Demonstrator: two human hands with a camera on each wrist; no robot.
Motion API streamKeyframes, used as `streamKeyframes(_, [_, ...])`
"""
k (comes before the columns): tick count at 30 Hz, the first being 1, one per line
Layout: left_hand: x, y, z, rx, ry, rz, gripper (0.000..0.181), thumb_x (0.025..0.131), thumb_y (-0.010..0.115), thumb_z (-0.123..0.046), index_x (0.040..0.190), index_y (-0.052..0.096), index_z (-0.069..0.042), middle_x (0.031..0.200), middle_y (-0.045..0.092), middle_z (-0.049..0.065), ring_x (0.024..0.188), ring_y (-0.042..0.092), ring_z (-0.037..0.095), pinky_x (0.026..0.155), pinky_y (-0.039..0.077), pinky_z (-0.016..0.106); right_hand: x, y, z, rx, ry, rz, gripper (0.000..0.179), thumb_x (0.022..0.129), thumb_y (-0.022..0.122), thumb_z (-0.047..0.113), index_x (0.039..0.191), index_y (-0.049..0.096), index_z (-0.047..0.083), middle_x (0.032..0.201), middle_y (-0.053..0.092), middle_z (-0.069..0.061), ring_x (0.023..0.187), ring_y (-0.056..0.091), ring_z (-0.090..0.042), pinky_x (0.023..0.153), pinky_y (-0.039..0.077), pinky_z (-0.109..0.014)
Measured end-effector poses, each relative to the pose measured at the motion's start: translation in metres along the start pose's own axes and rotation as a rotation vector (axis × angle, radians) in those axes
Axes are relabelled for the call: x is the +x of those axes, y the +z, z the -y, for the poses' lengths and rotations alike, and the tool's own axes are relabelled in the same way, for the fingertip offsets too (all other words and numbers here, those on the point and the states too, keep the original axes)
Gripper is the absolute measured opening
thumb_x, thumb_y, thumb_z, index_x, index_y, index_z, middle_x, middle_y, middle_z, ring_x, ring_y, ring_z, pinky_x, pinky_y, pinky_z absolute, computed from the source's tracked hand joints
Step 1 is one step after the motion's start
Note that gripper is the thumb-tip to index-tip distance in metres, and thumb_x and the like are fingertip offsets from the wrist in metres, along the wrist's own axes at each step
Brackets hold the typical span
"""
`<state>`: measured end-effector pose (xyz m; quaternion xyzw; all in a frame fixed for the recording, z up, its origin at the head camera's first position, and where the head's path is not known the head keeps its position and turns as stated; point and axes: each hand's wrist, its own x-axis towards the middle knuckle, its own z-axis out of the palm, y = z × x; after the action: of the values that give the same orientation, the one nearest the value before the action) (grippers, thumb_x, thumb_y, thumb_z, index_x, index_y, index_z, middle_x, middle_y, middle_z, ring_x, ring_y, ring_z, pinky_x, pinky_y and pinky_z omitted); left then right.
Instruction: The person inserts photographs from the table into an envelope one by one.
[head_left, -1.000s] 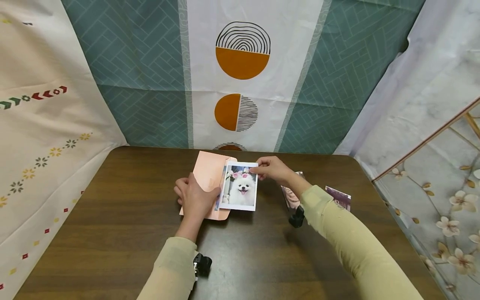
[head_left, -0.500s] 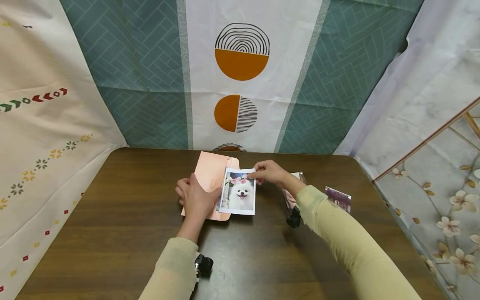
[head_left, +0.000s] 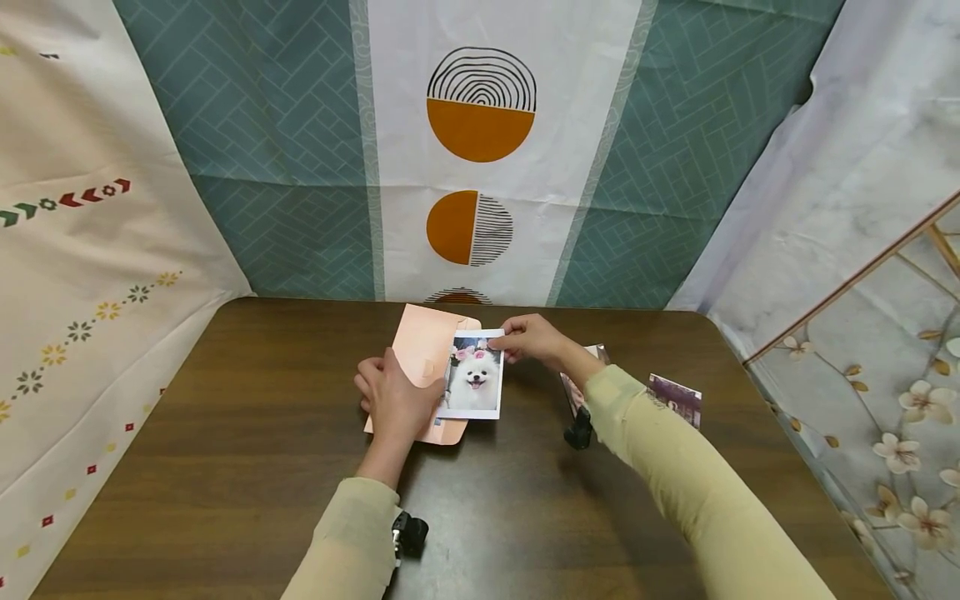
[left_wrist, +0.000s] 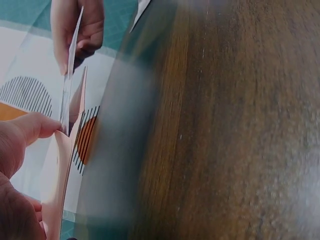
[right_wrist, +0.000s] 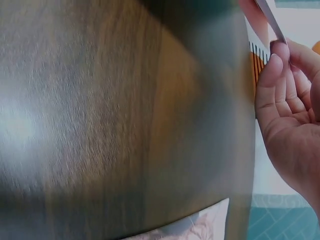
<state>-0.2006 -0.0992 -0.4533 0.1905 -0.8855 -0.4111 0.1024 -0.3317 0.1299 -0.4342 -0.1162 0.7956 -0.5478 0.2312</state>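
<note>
In the head view, a peach envelope [head_left: 423, 333] lies near the far side of the table, gripped by my left hand [head_left: 397, 396]. A white-bordered photo of a fluffy white dog [head_left: 474, 387] stands partly in the envelope's right-hand opening. My right hand [head_left: 532, 340] pinches its upper right corner between thumb and fingers. Seen from the left wrist, my left thumb presses at the mouth of the envelope [left_wrist: 56, 175], right beside the edge of the photo [left_wrist: 70, 85]. The right wrist view shows my right fingertips [right_wrist: 280, 52] on the photo's corner.
A pinkish photo [head_left: 573, 396] lies partly under my right forearm. Farther right is a purple card [head_left: 678, 398]. The brown wooden table [head_left: 247, 467] meets a patterned curtain [head_left: 300, 242] at its back edge.
My right hand has moved left with the dog photo, which dipped toward me and came back up; less of it sticks out of the envelope. The envelope and left hand have shifted slightly right.
</note>
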Motion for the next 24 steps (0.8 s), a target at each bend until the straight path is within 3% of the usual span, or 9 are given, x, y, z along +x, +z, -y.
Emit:
streamKeyframes(12, [-0.001, 0.0, 0.0, -0.021, -0.007, 0.0, 0.099, 0.079, 0.089, -0.037, 0.156, 0.041, 0.004, 0.139, 0.034, 0.028, 0.134, 0.028, 0.046, 0.103, 0.036, 0.067, 0.009, 0.026, 0.002, 0.022, -0.046, -0.028, 0.015, 0.099, 0.078, 0.013, 0.097, 0.068, 0.002, 0.072, 0.068, -0.001, 0.065, 0.064, -0.012, 0.065, 0.059, -0.026])
streamKeyframes(18, [0.0, -0.002, 0.001, -0.021, -0.002, -0.011, 0.098, 0.079, 0.089, -0.037, 0.154, 0.042, 0.004, 0.138, 0.035, 0.028, 0.133, 0.028, 0.046, 0.103, 0.037, 0.067, 0.008, 0.024, 0.003, 0.014, -0.042, -0.034, 0.025, 0.105, 0.07, 0.021, 0.108, 0.071, -0.004, 0.079, 0.07, -0.007, 0.067, 0.069, -0.014, 0.068, 0.062, -0.03])
streamKeyframes(24, [-0.001, -0.004, 0.001, -0.023, -0.003, -0.018, 0.097, 0.078, 0.09, -0.037, 0.153, 0.043, 0.004, 0.137, 0.035, 0.028, 0.133, 0.028, 0.046, 0.102, 0.037, 0.067, 0.008, 0.02, 0.005, 0.086, -0.057, -0.037, 0.023, 0.107, 0.062, 0.011, 0.114, 0.07, -0.01, 0.086, 0.071, -0.011, 0.071, 0.072, -0.015, 0.07, 0.062, -0.03])
